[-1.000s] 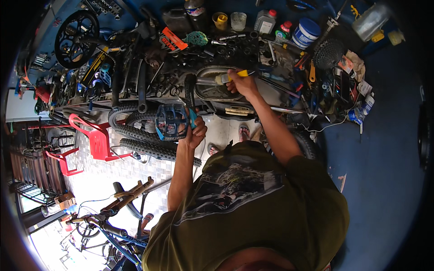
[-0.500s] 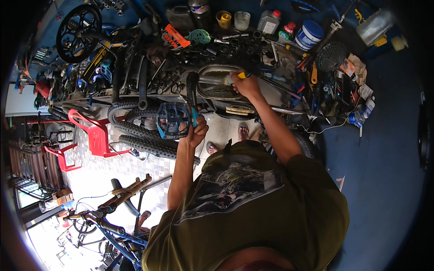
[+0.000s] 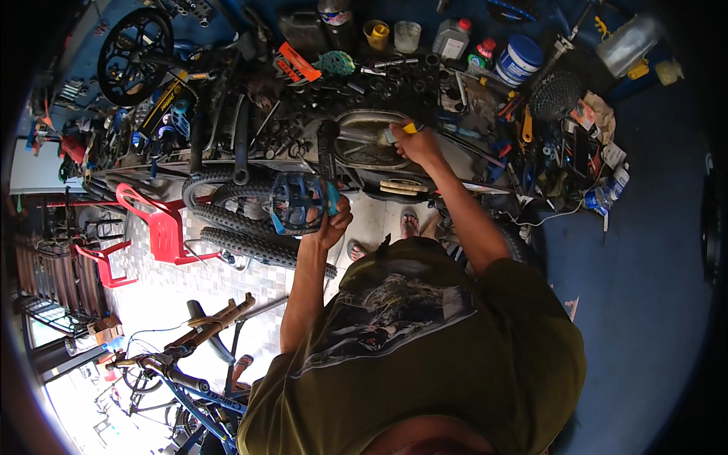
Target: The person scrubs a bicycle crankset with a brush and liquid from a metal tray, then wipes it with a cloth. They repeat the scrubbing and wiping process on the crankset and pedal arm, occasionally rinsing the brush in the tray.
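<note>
My left hand (image 3: 335,223) is closed around a black crank arm with a blue platform pedal (image 3: 292,201) on it, near the bench's front edge. The crank arm (image 3: 327,155) points away from me, its far end against the left side of an oval metal basin (image 3: 373,165). Murky liquid lies in the basin. Above the basin's right half, my right hand (image 3: 418,145) grips a paintbrush (image 3: 410,127) with a yellow handle. Its bristles point left toward the crank arm and are hard to make out against the basin.
Tools and bike parts crowd the workbench, including a chainring (image 3: 133,57) and a cassette (image 3: 554,95). A blue-lidded tub (image 3: 519,59) and a grey bottle (image 3: 451,38) stand behind. Tyres (image 3: 246,246), a red chair (image 3: 161,227) and a bicycle (image 3: 182,379) are to the left.
The pedal and crank arm have shifted slightly right with my left hand. My right hand and the paintbrush have moved a little to the right.
</note>
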{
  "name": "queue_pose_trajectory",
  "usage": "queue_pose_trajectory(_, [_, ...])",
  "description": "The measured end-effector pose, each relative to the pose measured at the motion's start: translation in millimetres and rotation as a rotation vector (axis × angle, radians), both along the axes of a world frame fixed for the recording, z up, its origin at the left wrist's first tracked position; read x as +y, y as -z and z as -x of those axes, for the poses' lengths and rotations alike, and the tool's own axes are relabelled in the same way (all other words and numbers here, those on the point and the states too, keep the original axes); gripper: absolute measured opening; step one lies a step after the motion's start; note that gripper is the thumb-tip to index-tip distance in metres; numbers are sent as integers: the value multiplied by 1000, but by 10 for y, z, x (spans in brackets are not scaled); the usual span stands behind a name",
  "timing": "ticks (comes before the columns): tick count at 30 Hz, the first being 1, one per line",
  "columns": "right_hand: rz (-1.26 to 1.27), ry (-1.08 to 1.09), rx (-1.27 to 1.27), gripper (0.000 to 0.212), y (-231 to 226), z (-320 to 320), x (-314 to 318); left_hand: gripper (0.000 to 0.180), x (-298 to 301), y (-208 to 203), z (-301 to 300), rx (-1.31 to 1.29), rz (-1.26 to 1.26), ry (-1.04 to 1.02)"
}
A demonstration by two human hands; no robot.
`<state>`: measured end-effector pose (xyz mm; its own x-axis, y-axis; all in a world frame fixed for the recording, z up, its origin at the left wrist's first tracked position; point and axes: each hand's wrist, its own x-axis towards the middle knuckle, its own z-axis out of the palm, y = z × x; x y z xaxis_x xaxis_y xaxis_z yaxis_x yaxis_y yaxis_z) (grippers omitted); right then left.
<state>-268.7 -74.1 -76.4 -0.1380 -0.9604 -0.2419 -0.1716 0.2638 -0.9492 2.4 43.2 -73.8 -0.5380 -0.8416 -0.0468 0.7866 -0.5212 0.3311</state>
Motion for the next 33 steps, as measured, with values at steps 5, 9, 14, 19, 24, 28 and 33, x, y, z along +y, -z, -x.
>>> queue_pose_trajectory(5, [31,-87,40,30,-191,232,54,70,-35,-67,-41,-223,-5,71])
queue_pose_trajectory(9, [17,-218,105,34,-145,460,76,60,-150,-285,-95,-261,-44,218])
queue_pose_trajectory(14, [271,-308,361,32,-34,559,165,54,-208,-97,-139,-1061,277,236])
queue_pose_trajectory(19, [269,-355,440,37,-216,584,154,46,-257,-352,8,-1803,622,379])
queue_pose_trajectory(24, [512,-445,489,41,-153,533,3,51,-263,-393,-78,-2014,1031,222])
queue_pose_trajectory(28, [431,-507,470,37,-64,529,-155,49,-348,-646,-69,-2115,1067,304])
queue_pose_trajectory(33, [326,-435,570,40,-11,486,-508,51,-491,-659,-115,-2059,1158,299])
